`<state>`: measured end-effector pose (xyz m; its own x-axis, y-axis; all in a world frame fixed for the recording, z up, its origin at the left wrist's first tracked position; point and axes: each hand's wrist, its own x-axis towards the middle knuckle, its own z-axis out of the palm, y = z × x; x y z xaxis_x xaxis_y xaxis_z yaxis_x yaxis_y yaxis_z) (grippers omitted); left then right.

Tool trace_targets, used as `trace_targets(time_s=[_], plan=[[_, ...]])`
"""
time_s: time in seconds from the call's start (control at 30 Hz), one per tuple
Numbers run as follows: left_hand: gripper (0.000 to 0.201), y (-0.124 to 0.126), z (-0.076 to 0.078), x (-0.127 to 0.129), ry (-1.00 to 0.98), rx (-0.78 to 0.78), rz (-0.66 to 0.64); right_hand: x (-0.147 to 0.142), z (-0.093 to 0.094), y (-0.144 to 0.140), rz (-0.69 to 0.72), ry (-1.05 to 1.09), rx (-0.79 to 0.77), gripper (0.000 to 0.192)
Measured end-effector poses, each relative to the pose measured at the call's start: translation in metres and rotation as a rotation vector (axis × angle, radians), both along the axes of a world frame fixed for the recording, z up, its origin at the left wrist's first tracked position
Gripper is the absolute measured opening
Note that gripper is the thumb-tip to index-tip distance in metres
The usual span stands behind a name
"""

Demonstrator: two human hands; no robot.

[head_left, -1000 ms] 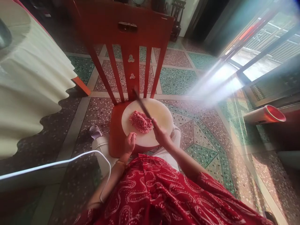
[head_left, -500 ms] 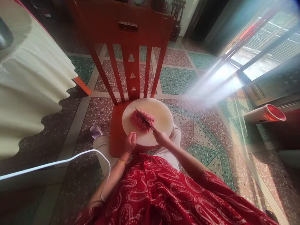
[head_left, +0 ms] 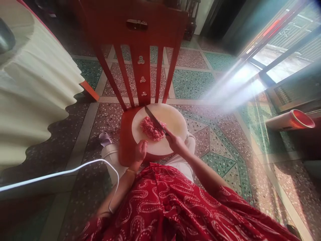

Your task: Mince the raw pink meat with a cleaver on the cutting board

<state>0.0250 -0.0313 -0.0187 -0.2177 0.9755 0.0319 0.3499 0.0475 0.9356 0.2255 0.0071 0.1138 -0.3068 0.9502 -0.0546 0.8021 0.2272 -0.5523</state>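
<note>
Speckled pink-and-green floor (head_left: 193,83). Near its right edge, a pale bin (head_left: 279,123) with a red interior; beyond, a sunlit opening (head_left: 288,65). Left, a scalloped cream tablecloth (head_left: 32,107) hangs; a white cable (head_left: 62,172) curves in the foreground.

R grip (head_left: 173,140) clenched, R arm (head_left: 202,169) out fwd & angled inward. L grip (head_left: 141,150) in loose fist, apart from R grip; L arm (head_left: 121,189) also fwd.
</note>
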Motion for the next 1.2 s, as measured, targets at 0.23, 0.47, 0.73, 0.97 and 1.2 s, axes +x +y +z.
trace_targets(time_s=[0.23, 0.47, 0.73, 0.97, 1.2], plan=[[0.027, -0.001, -0.001, 0.001, 0.019, 0.014, 0.011, -0.004, -0.011, -0.01, 0.026, -0.026, 0.071, 0.05], [0.028, -0.001, 0.003, 0.0, 0.005, 0.022, -0.008, -0.01, 0.012, -0.001, 0.026, 0.114, 0.156, 0.049], [0.025, -0.002, 0.007, 0.001, 0.013, -0.014, 0.007, -0.003, -0.022, -0.005, 0.044, -0.126, -0.08, 0.048], [0.027, -0.002, 0.01, 0.001, 0.011, -0.012, -0.014, -0.007, -0.006, 0.01, 0.026, 0.225, 0.292, 0.05], [0.024, -0.001, 0.009, 0.001, 0.007, -0.008, 0.01, -0.005, -0.007, 0.004, 0.064, -0.075, -0.04, 0.047]])
